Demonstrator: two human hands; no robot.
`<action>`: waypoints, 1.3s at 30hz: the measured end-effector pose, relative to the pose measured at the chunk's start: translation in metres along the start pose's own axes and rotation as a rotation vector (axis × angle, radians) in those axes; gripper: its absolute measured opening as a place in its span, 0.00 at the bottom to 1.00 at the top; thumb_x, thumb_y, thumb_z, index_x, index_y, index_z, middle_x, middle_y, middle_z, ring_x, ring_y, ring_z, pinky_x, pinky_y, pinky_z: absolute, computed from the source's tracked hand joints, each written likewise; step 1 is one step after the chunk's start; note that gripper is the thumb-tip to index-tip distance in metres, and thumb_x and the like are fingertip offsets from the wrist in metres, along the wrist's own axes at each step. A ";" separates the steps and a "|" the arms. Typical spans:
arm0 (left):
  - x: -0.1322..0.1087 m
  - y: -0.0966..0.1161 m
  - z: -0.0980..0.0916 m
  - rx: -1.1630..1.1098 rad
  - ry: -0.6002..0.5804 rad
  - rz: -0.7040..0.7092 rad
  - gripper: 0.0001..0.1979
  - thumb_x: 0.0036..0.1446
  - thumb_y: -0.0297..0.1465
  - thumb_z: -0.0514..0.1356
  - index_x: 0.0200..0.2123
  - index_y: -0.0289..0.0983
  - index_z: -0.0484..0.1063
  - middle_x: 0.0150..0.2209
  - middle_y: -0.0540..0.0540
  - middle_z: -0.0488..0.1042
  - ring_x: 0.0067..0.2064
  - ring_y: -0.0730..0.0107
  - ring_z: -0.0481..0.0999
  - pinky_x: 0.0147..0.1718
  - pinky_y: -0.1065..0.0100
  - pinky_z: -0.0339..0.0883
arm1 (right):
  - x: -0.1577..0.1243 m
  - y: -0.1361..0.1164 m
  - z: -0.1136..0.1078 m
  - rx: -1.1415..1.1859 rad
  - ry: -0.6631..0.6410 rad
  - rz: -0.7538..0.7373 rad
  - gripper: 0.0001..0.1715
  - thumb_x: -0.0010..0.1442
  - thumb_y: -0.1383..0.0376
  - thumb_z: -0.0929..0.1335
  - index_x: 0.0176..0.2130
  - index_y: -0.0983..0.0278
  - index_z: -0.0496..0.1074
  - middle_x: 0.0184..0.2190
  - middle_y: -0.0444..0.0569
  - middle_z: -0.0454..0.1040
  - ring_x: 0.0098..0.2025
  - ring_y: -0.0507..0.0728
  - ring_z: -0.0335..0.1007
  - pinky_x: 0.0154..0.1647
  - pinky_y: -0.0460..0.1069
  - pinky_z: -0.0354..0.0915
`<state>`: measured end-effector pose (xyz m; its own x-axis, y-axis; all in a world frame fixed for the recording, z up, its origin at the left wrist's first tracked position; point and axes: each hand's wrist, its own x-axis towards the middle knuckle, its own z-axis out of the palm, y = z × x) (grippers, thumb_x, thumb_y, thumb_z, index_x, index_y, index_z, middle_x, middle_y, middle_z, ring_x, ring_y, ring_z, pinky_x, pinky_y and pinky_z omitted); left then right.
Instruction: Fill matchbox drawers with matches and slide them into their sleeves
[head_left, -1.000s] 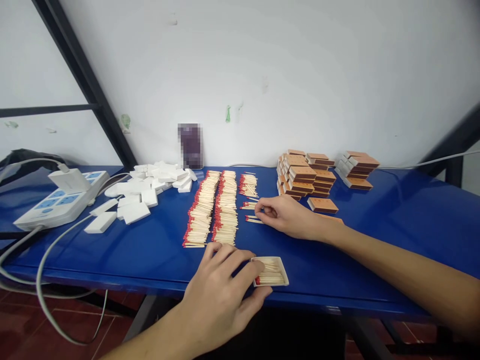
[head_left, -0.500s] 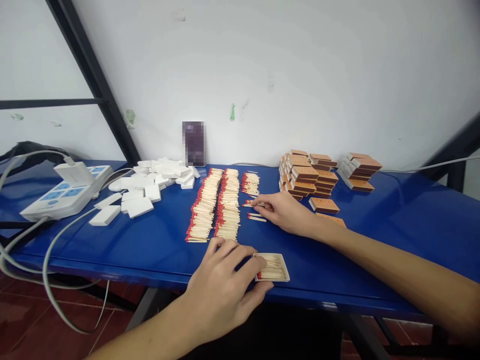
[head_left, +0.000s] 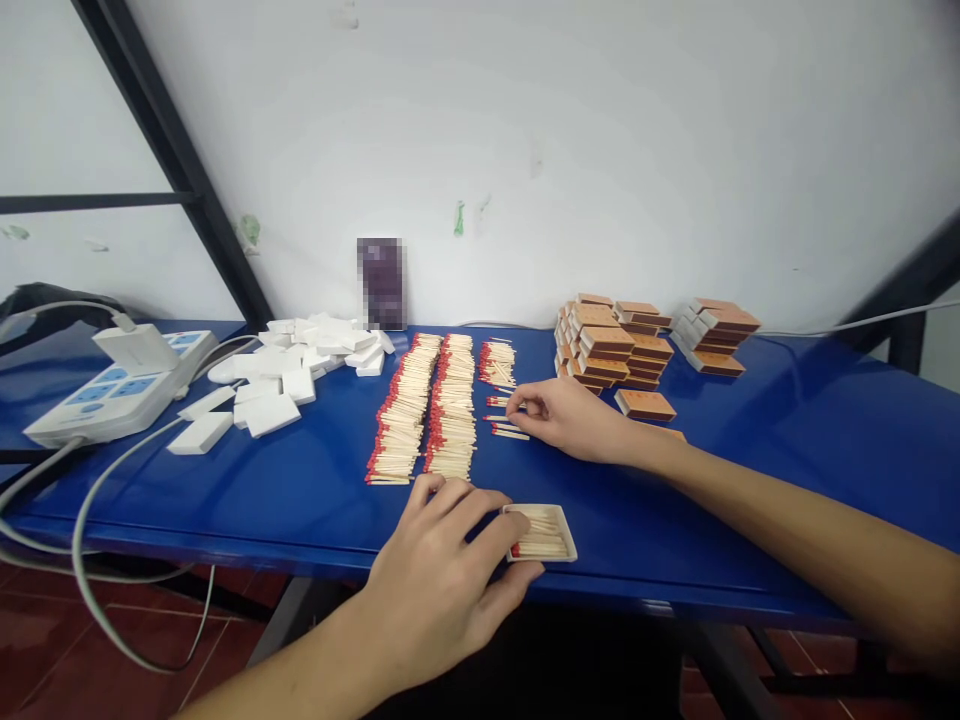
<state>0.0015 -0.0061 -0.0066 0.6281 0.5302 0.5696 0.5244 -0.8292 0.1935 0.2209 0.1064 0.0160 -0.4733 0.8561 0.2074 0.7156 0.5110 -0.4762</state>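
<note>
The left hand (head_left: 442, 560) grips a matchbox tray (head_left: 571, 537) near the blue table (head_left: 750, 500) edge while the right hand (head_left: 566, 420), nearer the loose matches (head_left: 511, 434) lying crosswise beyond, heads leftward, curls its fingertips, grip unclear.

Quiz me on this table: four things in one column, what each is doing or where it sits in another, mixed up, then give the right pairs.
1. Left hand
2. Right hand
3. Power strip
4. White boxes

A. Heaped left of the long match rows
B. Holding a white tray
C. Has a charger on it
D. Fingertips at a few loose matches

Pairs: 1-B, 2-D, 3-C, 4-A
</note>
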 end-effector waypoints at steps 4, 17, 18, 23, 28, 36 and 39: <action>0.000 0.000 0.000 0.002 -0.012 -0.005 0.06 0.67 0.32 0.58 0.44 0.37 0.71 0.43 0.46 0.76 0.41 0.60 0.71 0.43 0.58 0.57 | -0.003 0.002 -0.004 0.080 0.022 0.040 0.12 0.60 0.59 0.66 0.33 0.63 0.75 0.17 0.39 0.64 0.20 0.51 0.57 0.24 0.47 0.51; 0.000 -0.001 0.000 0.009 -0.019 -0.010 0.06 0.67 0.32 0.58 0.44 0.37 0.71 0.43 0.46 0.76 0.41 0.60 0.71 0.42 0.57 0.57 | 0.005 0.004 0.008 -0.076 0.081 -0.014 0.10 0.62 0.66 0.64 0.32 0.64 0.72 0.18 0.40 0.66 0.20 0.50 0.56 0.26 0.46 0.50; 0.000 -0.001 0.000 0.008 -0.019 -0.010 0.06 0.67 0.32 0.58 0.44 0.37 0.71 0.43 0.46 0.76 0.41 0.60 0.71 0.42 0.57 0.57 | 0.005 0.004 0.008 -0.079 0.069 -0.026 0.10 0.63 0.65 0.63 0.32 0.64 0.72 0.18 0.40 0.66 0.20 0.50 0.56 0.26 0.46 0.50; 0.000 0.000 0.000 0.011 -0.013 -0.005 0.06 0.67 0.32 0.58 0.44 0.37 0.71 0.43 0.46 0.76 0.41 0.60 0.71 0.43 0.57 0.57 | 0.005 0.006 0.007 -0.073 0.069 -0.046 0.09 0.64 0.65 0.64 0.35 0.64 0.72 0.19 0.40 0.67 0.21 0.50 0.56 0.26 0.46 0.50; 0.000 0.000 0.000 0.006 -0.015 -0.006 0.06 0.67 0.32 0.58 0.44 0.37 0.71 0.43 0.46 0.76 0.41 0.60 0.71 0.43 0.57 0.57 | 0.006 0.005 0.007 -0.081 0.062 -0.048 0.09 0.65 0.66 0.64 0.35 0.65 0.73 0.20 0.41 0.67 0.21 0.50 0.58 0.27 0.45 0.51; 0.000 0.000 -0.001 -0.004 -0.002 -0.009 0.07 0.66 0.32 0.59 0.46 0.38 0.70 0.44 0.47 0.76 0.41 0.61 0.71 0.43 0.58 0.57 | 0.010 0.000 0.007 -0.104 0.048 -0.035 0.09 0.66 0.69 0.63 0.40 0.64 0.74 0.22 0.42 0.70 0.23 0.50 0.61 0.28 0.45 0.54; 0.000 0.000 -0.001 -0.001 0.006 -0.006 0.06 0.66 0.32 0.59 0.45 0.38 0.71 0.43 0.47 0.77 0.40 0.60 0.71 0.43 0.58 0.57 | 0.010 -0.001 0.007 -0.105 0.046 -0.032 0.10 0.66 0.70 0.63 0.39 0.65 0.74 0.22 0.42 0.69 0.22 0.50 0.60 0.29 0.45 0.54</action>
<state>0.0009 -0.0058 -0.0060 0.6213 0.5337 0.5737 0.5277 -0.8262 0.1973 0.2119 0.1142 0.0127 -0.4745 0.8405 0.2616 0.7513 0.5415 -0.3771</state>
